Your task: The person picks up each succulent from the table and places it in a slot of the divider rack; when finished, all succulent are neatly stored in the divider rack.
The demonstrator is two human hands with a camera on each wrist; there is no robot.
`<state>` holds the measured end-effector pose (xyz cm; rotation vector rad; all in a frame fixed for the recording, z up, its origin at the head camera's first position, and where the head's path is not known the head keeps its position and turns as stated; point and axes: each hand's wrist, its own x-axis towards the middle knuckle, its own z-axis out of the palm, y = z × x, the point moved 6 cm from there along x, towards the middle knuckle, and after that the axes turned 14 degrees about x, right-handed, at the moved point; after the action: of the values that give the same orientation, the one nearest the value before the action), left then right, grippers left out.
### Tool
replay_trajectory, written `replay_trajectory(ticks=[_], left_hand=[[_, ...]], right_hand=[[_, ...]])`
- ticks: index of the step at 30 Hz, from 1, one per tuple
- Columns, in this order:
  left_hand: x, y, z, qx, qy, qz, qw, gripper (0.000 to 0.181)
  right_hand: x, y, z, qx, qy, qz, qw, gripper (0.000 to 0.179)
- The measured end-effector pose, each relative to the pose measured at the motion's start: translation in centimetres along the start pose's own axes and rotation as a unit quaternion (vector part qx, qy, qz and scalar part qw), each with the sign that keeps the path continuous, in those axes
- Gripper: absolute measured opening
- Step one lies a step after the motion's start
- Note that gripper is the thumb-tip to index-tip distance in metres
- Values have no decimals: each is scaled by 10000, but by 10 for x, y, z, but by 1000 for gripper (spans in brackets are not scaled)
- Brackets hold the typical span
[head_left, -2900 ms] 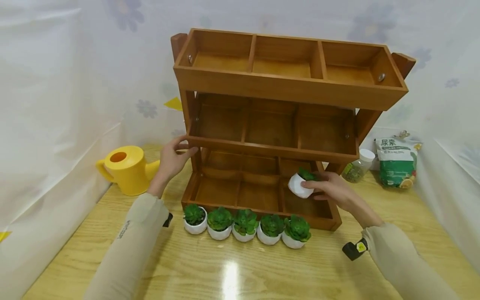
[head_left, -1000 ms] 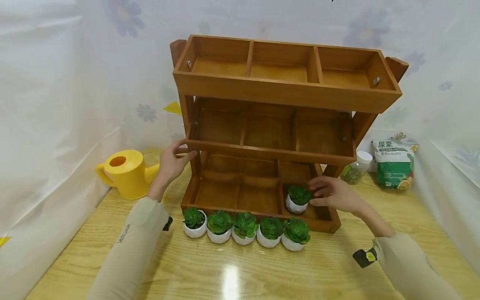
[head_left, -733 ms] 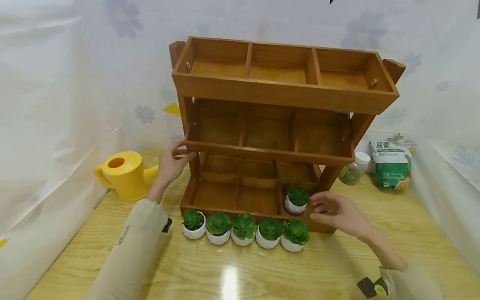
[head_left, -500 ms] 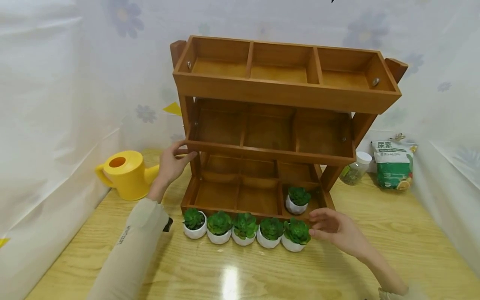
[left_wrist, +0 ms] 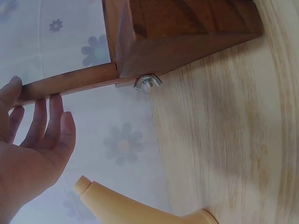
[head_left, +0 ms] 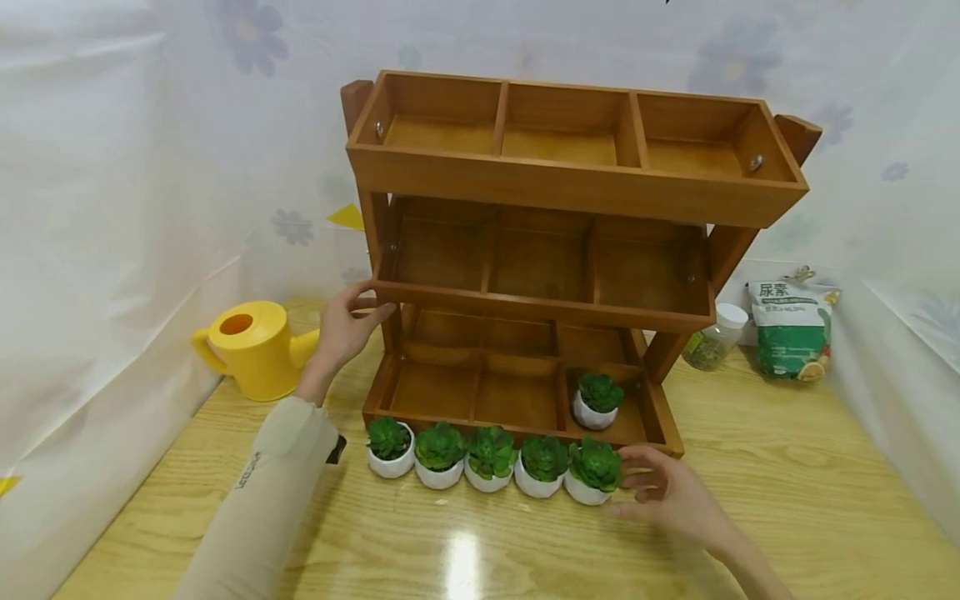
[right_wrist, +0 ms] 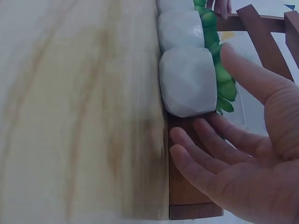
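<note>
My left hand (head_left: 345, 327) pinches the left upright of a brown three-tier wooden plant stand (head_left: 577, 185). In the left wrist view, the fingertips press against the wooden upright (left_wrist: 74, 80). Low at the right, my right hand (head_left: 671, 497) spreads its fingers and thumb beside the rightmost potted succulent (head_left: 595, 468) of a row along the stand's front. From the right wrist view, the fingertips are right at that white pot (right_wrist: 187, 81), with the thumb over its leaves. Another potted succulent (head_left: 597, 402) sits in the bottom tier's right compartment.
A yellow watering can (head_left: 258, 354) stands left of the stand, its spout near my left hand. Behind on the right are a white-lidded jar (head_left: 716, 337) and a green-and-white bag (head_left: 793, 329). Several potted succulents (head_left: 440, 454) line the wooden table (head_left: 360, 542) in front.
My right hand set a potted succulent into the bottom tier's right compartment, let go, and came down to the rightmost pot in the row. The left hand stayed on the upright.
</note>
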<state>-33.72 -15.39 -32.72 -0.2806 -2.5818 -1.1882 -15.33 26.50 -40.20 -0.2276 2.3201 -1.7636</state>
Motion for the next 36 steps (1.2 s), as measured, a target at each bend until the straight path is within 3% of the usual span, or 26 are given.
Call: replay_trajectory(ticks=[7,20,36], left_hand=[[-1,2,0,1,111,73,9999,48],[-2,3,0,21,170,155,9997,48],[-2,2,0,25,112,119,9999,49]], right_hand=[[5,0,8,-693,321,-182,9969,76],[8,-6,15,-1307,985,-154,9864,75],[9,-10,17,-1623,939,-250,9819,69]])
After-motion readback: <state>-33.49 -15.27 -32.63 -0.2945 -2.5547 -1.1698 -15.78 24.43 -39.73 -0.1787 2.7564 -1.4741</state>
